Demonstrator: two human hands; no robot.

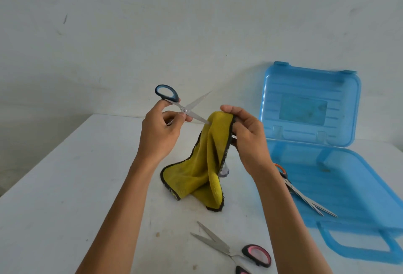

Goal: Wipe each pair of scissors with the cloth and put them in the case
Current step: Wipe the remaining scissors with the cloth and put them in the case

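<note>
While left fingers (172, 117) pinch blue scissors (166, 93), right fingers (229, 109) pinch cloth (202, 164); one blade touches it.

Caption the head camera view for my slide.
Left hand holds open blue-handled scissors, right hand holds yellow cloth against one blade; orange-handled scissors lie in the open blue case.

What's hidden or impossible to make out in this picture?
Head view:
- The blue scissors: one handle loop is behind the left hand, one blade tip behind the cloth.
- The orange scissors: handles mostly behind the right forearm.
- The pink scissors: lower handle cut by the bottom edge.
</note>
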